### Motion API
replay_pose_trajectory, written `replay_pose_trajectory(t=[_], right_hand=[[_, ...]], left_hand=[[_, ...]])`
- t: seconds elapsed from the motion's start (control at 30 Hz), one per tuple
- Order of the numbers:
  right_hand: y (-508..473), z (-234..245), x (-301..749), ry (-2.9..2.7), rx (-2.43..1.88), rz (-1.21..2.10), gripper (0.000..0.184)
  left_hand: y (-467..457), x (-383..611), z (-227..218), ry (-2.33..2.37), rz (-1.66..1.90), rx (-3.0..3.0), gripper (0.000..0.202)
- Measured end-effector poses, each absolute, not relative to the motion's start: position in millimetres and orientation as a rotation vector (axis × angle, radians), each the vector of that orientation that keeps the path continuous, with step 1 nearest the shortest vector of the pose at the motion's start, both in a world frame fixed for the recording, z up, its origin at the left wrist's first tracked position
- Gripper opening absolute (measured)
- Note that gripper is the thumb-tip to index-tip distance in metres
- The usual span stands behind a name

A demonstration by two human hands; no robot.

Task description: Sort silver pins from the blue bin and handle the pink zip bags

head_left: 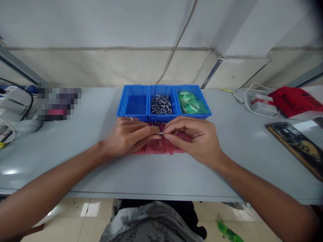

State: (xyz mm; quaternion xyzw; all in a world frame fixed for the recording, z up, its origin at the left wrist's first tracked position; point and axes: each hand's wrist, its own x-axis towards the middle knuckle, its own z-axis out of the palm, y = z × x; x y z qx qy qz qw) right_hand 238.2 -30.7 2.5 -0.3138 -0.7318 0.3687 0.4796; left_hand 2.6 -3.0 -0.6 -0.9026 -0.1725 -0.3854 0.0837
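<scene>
My left hand (132,134) and my right hand (194,137) meet in front of the blue bins. Between their fingertips is a small, thin, light-coloured piece (159,133), pinched from both sides. It is too small to tell its kind. Under both hands lies pink plastic bagging (157,146), partly hidden by the fingers. Just behind them, the middle blue bin (161,117) holds many short, shiny metal pins (161,105). Green plastic bagging with pale pieces (189,102) fills the right blue bin (208,112). The left blue bin (133,104) shows its bare floor.
The grey table (161,178) ends in front of my body. On the right are a phone (297,144), a red packet (295,99) and a white box (263,104) with a cable. White devices with cables (16,104) stand at the left. A wall rises behind.
</scene>
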Motion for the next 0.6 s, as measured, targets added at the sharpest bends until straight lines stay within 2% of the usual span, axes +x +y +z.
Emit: replay_pose_trajectory(t=[0.6], right_hand=[[-33.5, 7.6, 238.0, -1.691, -0.797, 1.001, 0.004]], left_hand=[[-5.7, 0.6, 1.9, -0.582, -1.132, -2.764, 0.012]])
